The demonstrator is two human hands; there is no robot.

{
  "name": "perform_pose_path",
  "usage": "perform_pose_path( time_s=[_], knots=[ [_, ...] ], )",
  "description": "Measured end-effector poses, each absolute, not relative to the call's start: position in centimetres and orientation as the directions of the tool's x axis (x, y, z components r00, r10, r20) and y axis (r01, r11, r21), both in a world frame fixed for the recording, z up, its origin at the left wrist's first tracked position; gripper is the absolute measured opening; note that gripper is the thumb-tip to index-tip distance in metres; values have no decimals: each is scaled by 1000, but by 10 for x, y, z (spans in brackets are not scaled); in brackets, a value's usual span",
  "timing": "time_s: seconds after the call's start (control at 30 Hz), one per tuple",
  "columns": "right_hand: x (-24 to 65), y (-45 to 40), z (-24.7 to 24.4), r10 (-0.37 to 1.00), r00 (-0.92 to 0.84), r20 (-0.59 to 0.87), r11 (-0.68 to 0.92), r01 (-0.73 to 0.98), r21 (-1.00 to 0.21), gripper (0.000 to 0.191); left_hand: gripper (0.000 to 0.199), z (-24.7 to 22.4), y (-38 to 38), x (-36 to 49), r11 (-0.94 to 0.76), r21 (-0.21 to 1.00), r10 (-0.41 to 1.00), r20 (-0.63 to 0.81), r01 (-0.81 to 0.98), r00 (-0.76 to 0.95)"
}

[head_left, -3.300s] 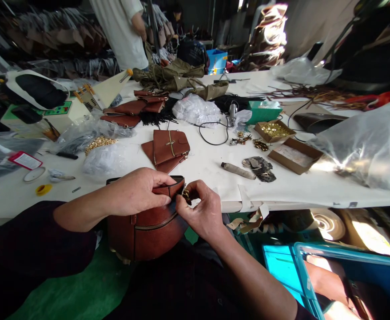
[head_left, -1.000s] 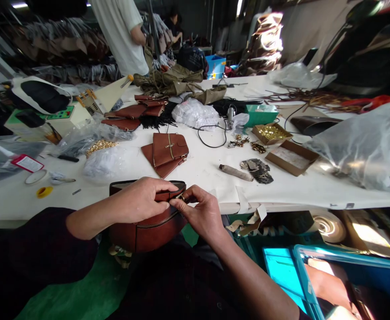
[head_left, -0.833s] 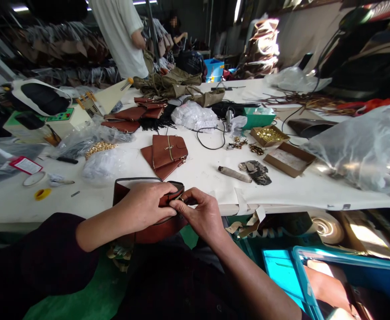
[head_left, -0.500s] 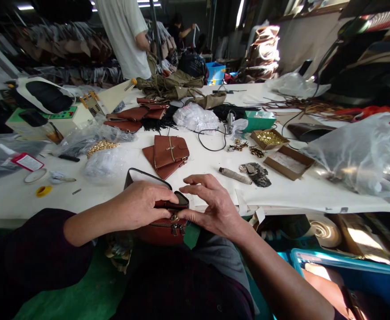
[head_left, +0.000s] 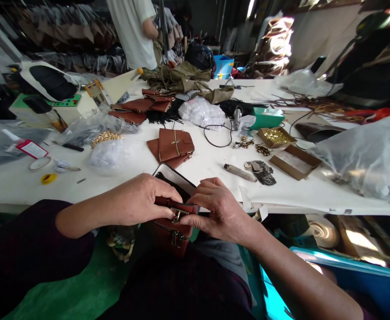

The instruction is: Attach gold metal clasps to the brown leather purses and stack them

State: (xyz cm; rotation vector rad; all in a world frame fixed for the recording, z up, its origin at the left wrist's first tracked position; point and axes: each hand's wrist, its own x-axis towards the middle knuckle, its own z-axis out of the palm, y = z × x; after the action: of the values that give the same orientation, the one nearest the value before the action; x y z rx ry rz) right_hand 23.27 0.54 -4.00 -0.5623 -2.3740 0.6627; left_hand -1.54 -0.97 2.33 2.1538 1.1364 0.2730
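Note:
A brown leather bag with a zipper and dark zipper pulls stands tilted at the table's front edge, its pale-lined lid open. My left hand grips the bag's upper edge, fingers inside and thumb outside by a small metal clasp. My right hand pinches the same edge on the other side of the clasp, its fingertips over the rim and its thumb in front. The hands partly hide the bag's opening. Just beyond lie flat brown leather pieces with a zipper.
On the white table are a gold chain pile, a yellow tape roll, a wrapped rod and cardboard boxes of fittings. A blue bin stands at right. Another person stands behind the table.
My right fingers, spread apart before, have closed onto the bag's edge. The bag has turned and tilted, with more of its open interior and the metal clasp showing. The view has shifted slightly.

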Motion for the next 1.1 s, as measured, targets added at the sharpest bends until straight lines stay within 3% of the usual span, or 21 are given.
perform_pose_path(
  time_s=[0.3, 0.43, 0.6, 0.93, 1.1],
  knots=[
    [227, -1, -42, 587, -691, 423, 765, 300, -571, 34, 21, 16, -14, -16, -457, 561, 830, -9, 690, 557],
    [230, -3, -44, 553, -695, 460, 794, 273, -542, 28, 19, 7, -18, -22, -475, 427, 871, 102, 770, 481],
    [231, -8, -50, 537, -689, 487, 819, 289, -495, 26, 6, 2, -22, -24, -618, 294, 786, 209, 729, 582],
    [235, -11, -50, 524, -672, 524, 838, 295, -459, 24, 18, 4, -27, -21, -775, 157, 627, 313, 612, 714],
    [239, -12, -49, 525, -688, 501, 832, 292, -472, 27, 17, 3, -30, -17, -765, 135, 637, 307, 630, 708]
  ],
)
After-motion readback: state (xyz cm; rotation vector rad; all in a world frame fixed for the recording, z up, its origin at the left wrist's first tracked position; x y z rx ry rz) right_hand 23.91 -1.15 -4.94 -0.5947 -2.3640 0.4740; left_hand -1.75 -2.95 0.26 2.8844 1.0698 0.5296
